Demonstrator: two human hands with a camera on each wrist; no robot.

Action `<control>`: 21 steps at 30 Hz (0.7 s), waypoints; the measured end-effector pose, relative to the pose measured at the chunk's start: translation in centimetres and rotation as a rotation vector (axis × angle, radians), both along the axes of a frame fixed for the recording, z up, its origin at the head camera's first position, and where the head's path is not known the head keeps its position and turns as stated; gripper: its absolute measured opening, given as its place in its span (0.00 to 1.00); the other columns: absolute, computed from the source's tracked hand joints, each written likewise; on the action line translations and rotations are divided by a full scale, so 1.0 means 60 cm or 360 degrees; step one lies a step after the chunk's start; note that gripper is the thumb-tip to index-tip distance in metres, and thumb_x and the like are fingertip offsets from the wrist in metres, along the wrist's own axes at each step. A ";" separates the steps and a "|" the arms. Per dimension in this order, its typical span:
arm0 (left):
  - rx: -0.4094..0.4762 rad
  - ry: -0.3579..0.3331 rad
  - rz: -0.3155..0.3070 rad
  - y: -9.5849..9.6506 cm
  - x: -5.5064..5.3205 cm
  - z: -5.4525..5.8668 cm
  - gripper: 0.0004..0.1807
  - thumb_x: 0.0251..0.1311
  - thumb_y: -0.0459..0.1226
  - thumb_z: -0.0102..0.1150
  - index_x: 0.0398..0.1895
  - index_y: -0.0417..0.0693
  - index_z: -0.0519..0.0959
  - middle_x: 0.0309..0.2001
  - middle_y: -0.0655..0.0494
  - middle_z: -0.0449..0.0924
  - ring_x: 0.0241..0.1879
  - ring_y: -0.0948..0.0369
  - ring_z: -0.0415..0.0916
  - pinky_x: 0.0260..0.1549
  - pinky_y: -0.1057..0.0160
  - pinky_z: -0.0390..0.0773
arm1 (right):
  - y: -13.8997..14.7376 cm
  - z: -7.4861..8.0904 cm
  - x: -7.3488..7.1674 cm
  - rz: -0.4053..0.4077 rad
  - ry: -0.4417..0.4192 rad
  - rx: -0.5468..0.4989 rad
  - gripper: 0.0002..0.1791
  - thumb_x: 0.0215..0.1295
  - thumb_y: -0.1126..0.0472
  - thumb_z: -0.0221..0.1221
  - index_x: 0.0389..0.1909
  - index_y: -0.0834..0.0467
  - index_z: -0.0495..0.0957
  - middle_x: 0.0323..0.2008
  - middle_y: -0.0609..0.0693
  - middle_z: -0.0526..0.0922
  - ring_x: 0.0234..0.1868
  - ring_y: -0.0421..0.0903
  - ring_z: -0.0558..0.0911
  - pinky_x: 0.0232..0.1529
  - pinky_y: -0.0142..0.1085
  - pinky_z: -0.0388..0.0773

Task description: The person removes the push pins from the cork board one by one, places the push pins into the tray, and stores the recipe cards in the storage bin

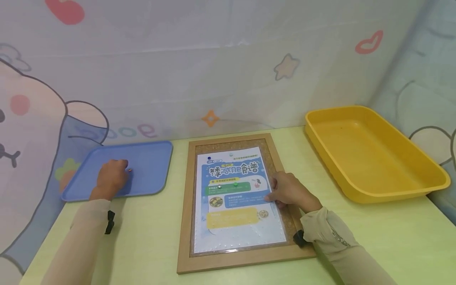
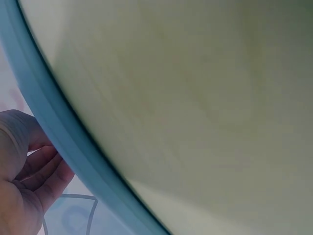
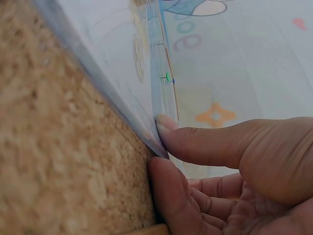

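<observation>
- The right hand (image 1: 290, 190) pinches the right-hand edge of a printed sheet (image 1: 242, 237), thumb (image 3: 205, 144) laid on the face and index finger (image 3: 168, 188) bent against the edge from the other side.
- The left hand (image 1: 112, 176) is over the blue tray (image 1: 151, 166), knuckles up and fingers bent downward; whether they grip anything I cannot tell (its wrist view is mostly tray rim and tabletop).
- A small orange speck (image 1: 130, 170) shows just beside the left hand, too small to make out.
- The sheet, in a clear glossy cover, lies on a cork board (image 3: 68, 137), its edge lifted at the right fingers.
- Four pins stand on the sheet: a dark blue pin (image 1: 209, 158) near its top left corner, a pale green pin (image 1: 230, 154) at the top edge, and a silvery pin (image 1: 219, 186) and a green pin (image 1: 235, 184) across the green panel.
- A wooden frame (image 1: 187, 221) surrounds the cork; it sits on the pale green table (image 1: 149, 245), between the blue tray and a deep yellow tray (image 1: 381, 158) on the right.
- Beige sleeves (image 1: 76, 237) cover both forearms.
- Behind the table hangs a pale backdrop (image 1: 213, 79) printed with hearts, stars and a cartoon animal.
</observation>
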State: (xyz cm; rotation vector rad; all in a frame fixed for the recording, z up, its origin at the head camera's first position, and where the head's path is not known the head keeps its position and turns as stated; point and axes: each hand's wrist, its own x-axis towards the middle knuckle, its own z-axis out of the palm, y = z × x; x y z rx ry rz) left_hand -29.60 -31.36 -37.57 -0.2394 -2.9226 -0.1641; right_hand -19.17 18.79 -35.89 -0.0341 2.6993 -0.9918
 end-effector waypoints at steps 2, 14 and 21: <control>0.0005 0.0011 -0.0004 0.001 0.002 -0.001 0.10 0.64 0.33 0.58 0.33 0.30 0.77 0.33 0.26 0.80 0.32 0.29 0.77 0.30 0.36 0.74 | 0.001 0.000 0.000 0.0001 0.0000 0.0006 0.17 0.53 0.65 0.73 0.32 0.64 0.72 0.24 0.55 0.79 0.17 0.43 0.76 0.19 0.29 0.75; 0.0266 0.0149 -0.0039 0.040 0.010 0.032 0.13 0.54 0.28 0.56 0.42 0.30 0.82 0.38 0.34 0.84 0.38 0.38 0.80 0.36 0.40 0.76 | 0.006 0.002 -0.002 0.0015 0.0010 -0.0013 0.17 0.53 0.66 0.73 0.32 0.65 0.71 0.24 0.56 0.79 0.17 0.43 0.76 0.20 0.30 0.77; 0.0287 0.0172 -0.0224 0.093 0.009 0.049 0.13 0.57 0.29 0.58 0.44 0.33 0.83 0.40 0.34 0.85 0.41 0.40 0.82 0.42 0.41 0.77 | 0.003 0.001 -0.001 0.0016 -0.0009 -0.0018 0.17 0.54 0.66 0.72 0.33 0.65 0.71 0.25 0.56 0.78 0.17 0.43 0.76 0.20 0.29 0.76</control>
